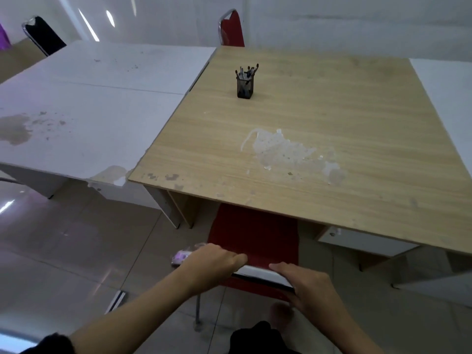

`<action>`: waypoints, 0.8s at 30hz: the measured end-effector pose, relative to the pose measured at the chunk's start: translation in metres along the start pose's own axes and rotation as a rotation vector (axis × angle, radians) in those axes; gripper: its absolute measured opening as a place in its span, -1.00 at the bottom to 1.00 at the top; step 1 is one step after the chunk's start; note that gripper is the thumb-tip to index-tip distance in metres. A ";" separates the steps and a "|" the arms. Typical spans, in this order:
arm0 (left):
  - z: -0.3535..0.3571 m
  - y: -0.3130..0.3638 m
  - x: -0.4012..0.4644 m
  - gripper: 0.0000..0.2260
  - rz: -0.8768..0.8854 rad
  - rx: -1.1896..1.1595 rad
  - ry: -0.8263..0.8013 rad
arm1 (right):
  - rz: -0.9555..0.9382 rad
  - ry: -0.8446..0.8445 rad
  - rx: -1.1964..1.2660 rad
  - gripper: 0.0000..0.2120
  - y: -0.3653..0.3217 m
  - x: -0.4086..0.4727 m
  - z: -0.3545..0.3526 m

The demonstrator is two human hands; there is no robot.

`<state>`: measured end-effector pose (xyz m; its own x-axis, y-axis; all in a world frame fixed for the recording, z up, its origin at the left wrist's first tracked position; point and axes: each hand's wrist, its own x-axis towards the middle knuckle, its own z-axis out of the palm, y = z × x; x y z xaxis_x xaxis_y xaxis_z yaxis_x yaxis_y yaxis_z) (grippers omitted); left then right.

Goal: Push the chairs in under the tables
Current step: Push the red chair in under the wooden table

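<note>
A red chair (252, 236) with a chrome frame stands at the near edge of the wooden table (319, 129), its seat partly hidden under the tabletop. My left hand (213, 260) grips the top rail of the backrest on the left. My right hand (304, 284) holds the same rail on the right. A second red chair (231, 29) stands at the far side of the wooden table. A black chair (43, 34) stands beyond the white table (84, 98) at the far left.
A black mesh pen holder (245, 84) stands on the wooden table, and a whitish dried stain (283, 149) lies nearer me. Another white table (449, 98) adjoins on the right. A drawer unit (362, 241) sits under the wooden table. The floor is glossy tile.
</note>
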<state>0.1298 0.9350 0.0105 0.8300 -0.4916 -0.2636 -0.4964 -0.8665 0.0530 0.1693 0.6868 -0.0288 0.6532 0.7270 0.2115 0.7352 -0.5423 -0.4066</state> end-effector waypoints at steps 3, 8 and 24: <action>0.011 -0.010 -0.011 -0.74 -0.015 -0.003 -0.027 | -0.007 0.003 -0.022 -0.46 -0.009 -0.003 0.016; -0.004 -0.018 0.001 -0.83 -0.060 -0.011 -0.002 | -0.043 0.046 -0.033 -0.53 0.000 0.015 0.019; 0.077 -0.044 0.003 -0.82 0.016 0.036 0.098 | -0.042 0.070 0.002 -0.61 0.008 0.013 0.079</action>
<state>0.1344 0.9784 -0.0667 0.8421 -0.5128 -0.1672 -0.5169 -0.8558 0.0212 0.1696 0.7257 -0.0996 0.6327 0.7178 0.2905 0.7622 -0.5109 -0.3976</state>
